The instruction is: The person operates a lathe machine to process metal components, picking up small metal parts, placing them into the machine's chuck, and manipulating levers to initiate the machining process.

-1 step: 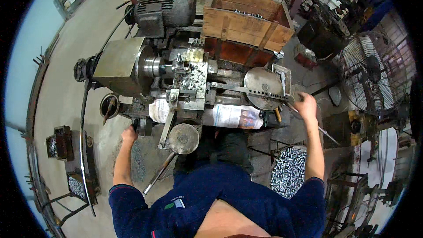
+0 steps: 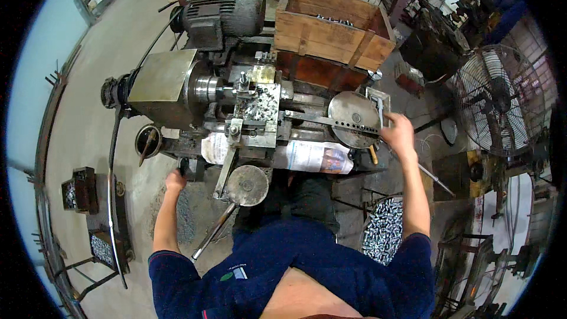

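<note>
Before me stands a greasy lathe-like machine with a bright round chuck (image 2: 207, 90) and a slide block (image 2: 258, 106) strewn with metal chips. At the machine's front left, my left hand (image 2: 175, 179) is closed around a dark handle (image 2: 182, 166), mostly hidden by the fingers. My right hand (image 2: 400, 134) has its fingers curled at the outer end of a perforated metal bar (image 2: 348, 124). The bar crosses a large round metal disc (image 2: 345, 106); its tip is covered by the hand. A smaller disc (image 2: 247, 186) with a rod handle (image 2: 215, 233) sits close to my body.
A wooden crate (image 2: 331, 38) with small metal parts stands behind the machine, beside a motor (image 2: 224, 15). A container of shiny metal parts (image 2: 384, 230) sits low at my right. Further right are a metal rod (image 2: 437, 180) and a large fan (image 2: 499, 100).
My right hand has moved slightly left and away from me, onto the perforated bar's end. My left hand stays at its handle. The whole view has shifted a little.
</note>
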Motion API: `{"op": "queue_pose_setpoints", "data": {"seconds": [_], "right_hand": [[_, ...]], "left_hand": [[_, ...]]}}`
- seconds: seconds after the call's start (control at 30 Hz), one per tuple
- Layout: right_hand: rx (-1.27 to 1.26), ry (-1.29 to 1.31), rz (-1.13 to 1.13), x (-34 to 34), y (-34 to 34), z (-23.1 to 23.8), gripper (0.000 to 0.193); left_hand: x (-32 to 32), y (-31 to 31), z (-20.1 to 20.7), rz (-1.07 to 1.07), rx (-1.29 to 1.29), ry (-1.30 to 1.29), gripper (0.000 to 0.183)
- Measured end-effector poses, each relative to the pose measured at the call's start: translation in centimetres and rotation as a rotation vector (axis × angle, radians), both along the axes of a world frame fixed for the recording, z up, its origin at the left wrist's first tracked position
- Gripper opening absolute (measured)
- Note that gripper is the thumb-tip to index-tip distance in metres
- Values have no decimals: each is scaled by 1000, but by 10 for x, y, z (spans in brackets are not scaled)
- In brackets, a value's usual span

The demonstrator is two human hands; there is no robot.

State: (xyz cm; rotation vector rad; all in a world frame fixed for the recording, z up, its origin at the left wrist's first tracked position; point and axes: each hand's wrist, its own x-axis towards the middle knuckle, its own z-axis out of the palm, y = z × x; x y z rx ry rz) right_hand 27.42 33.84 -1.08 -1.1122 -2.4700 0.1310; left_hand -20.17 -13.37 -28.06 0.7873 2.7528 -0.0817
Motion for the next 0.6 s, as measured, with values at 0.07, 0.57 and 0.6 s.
{"op": "queue_pose_setpoints", "data": {"seconds": [0.07, 0.57, 0.6], "right_hand": [[-48, 68, 225, -78, -31, 21, 42], [213, -489, 844, -370, -170, 13, 23], [183, -525, 803, -368, -154, 6, 23]], "left_hand": [[-12, -41, 0, 42, 100, -96, 39], [0, -237, 161, 547, 258, 503, 46], [22, -178, 163, 530, 227, 558, 48]]}}
